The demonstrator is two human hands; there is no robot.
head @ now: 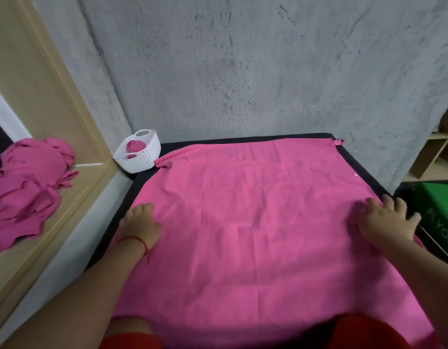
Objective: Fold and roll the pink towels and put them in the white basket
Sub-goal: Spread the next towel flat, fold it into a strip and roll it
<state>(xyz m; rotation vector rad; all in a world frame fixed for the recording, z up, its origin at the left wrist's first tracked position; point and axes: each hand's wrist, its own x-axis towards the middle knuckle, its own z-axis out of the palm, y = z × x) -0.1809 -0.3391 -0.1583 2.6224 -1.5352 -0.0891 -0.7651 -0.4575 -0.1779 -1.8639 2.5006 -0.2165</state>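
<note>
A large pink towel lies spread flat over a black mat, with a small hanging loop at its far right corner. My left hand rests flat on the towel's left edge. My right hand lies flat with spread fingers on the towel's right edge. A white woven basket stands at the mat's far left corner, with one rolled pink towel inside it. A heap of unfolded pink towels lies on a beige ledge to the left.
A grey concrete wall rises right behind the mat. The beige ledge runs along the left side. A green box and wooden shelving stand at the right. My red-clothed knees show at the bottom edge.
</note>
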